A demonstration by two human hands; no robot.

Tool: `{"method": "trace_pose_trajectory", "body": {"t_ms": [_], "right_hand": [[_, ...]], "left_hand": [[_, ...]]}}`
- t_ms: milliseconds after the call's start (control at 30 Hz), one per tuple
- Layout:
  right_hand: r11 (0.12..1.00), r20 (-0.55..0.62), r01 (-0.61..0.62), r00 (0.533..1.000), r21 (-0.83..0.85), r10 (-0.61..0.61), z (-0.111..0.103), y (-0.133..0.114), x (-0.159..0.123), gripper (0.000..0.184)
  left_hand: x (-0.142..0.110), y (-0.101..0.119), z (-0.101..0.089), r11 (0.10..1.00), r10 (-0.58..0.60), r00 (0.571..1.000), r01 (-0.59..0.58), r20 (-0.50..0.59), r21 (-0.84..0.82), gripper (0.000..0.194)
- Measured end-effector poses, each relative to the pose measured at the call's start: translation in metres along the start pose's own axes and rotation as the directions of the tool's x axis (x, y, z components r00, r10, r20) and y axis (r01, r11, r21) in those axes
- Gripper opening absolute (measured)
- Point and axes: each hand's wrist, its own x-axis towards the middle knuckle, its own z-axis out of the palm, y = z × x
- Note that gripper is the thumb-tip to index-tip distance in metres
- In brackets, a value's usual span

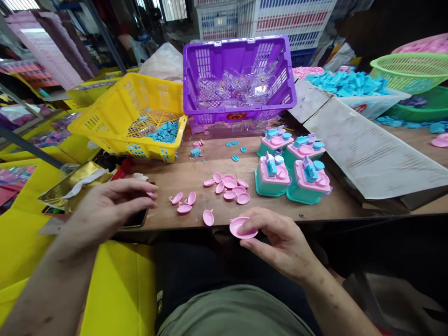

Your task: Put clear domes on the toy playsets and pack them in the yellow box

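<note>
My right hand (280, 240) pinches a pink oval plastic dish (235, 227) by its side, thumb below and fingertip inside, just off the table's front edge. To the left, my left hand (114, 205) is closed in a pinch over a small pink piece (151, 193), mostly hidden by the fingers. Between the hands lie pink dishes with little hooked stems (184, 208), and one more stemmed dish (208, 217) close to the edge. Behind them sits a loose cluster of similar pink dishes (230, 184).
Several teal-and-pink toy units (273, 175) stand at the right beside a white board (378, 144). Behind are a purple basket (240, 112) of clear packets and a yellow basket (122, 140) with blue pieces. Small blue discs (235, 158) lie mid-table. Yellow bins (21, 242) flank the left.
</note>
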Motion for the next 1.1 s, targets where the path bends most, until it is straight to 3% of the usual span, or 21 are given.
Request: {"method": "trace_pose_trajectory", "body": {"t_ms": [67,133,200,300,467,700,1100], "right_hand": [[0.999,0.040,0.041,0.998,0.003,-0.041,0.004,-0.004,0.002,0.010],[0.996,0.090,0.085,0.992,-0.003,-0.084,0.008,-0.009,0.002,0.016],[0.994,0.129,0.109,0.986,-0.009,-0.107,0.009,-0.013,0.001,0.023],[0.995,0.158,0.102,0.982,-0.004,-0.100,0.009,-0.017,-0.001,0.026],[0.992,0.174,0.124,0.976,0.028,-0.127,0.007,-0.023,-0.002,0.017],[0.989,0.201,0.127,0.969,0.078,-0.141,0.008,-0.021,-0.001,0.018],[0.973,0.257,0.074,0.957,0.219,-0.131,0.016,-0.008,0.009,0.016]], "left_hand": [[-0.012,0.008,0.034,0.974,0.127,0.981,-0.096,0.147,-0.203,0.032],[-0.024,0.014,0.063,0.924,0.183,0.958,-0.090,0.223,-0.371,0.022],[-0.035,0.019,0.083,0.883,0.151,0.951,-0.008,0.269,-0.469,0.016],[-0.048,0.026,0.098,0.864,0.099,0.946,0.073,0.310,-0.498,0.015],[-0.056,0.030,0.104,0.864,0.072,0.947,0.097,0.312,-0.494,0.016],[-0.060,0.023,0.104,0.765,-0.017,0.935,0.240,0.354,-0.597,0.020],[-0.064,0.025,0.089,0.902,0.009,0.943,0.137,0.334,-0.410,0.012]]}}
